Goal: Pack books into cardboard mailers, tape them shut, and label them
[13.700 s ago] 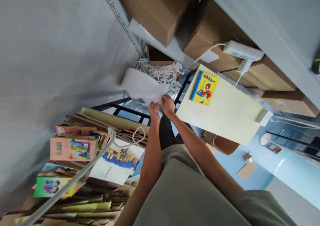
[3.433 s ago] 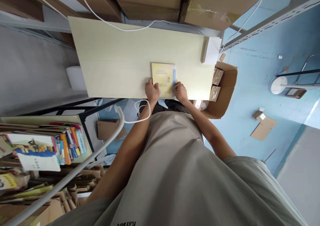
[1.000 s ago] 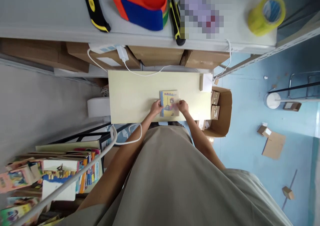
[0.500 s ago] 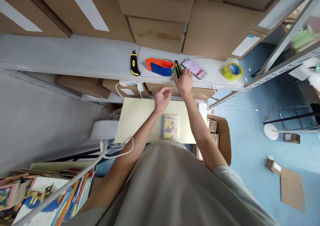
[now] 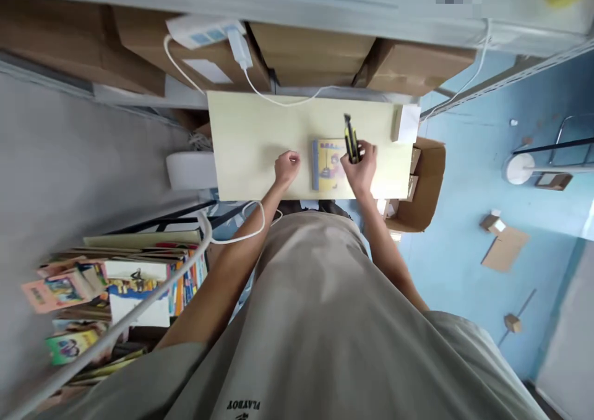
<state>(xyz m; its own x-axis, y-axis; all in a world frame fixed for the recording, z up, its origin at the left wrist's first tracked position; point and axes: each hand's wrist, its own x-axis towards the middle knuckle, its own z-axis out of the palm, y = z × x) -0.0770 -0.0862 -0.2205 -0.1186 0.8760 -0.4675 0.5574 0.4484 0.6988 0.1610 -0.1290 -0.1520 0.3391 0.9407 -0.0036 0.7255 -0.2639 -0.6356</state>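
Observation:
A black and yellow utility knife [image 5: 351,144] is held in my right hand [image 5: 363,171], above the right part of a small book [image 5: 326,163]. Its tip points toward the shelf. The book has a yellow cover with a blue spine edge and lies on a pale yellow tabletop [image 5: 245,141]; my right hand and the knife hide part of its cover. To the left of the book, my left hand [image 5: 287,167] hovers over the tabletop with fingers curled in, nothing visible in them.
A grey shelf [image 5: 278,2] crosses above the tabletop, with cardboard boxes [image 5: 310,52] and a power strip [image 5: 204,31] below it. A white box [image 5: 407,123] sits at the tabletop's right end. An open carton [image 5: 429,185] stands right; books [image 5: 139,290] are piled lower left.
My right hand has taken the utility knife off the shelf and brought it down over the book. My left hand has drawn back to beside the book. The view has tilted downward.

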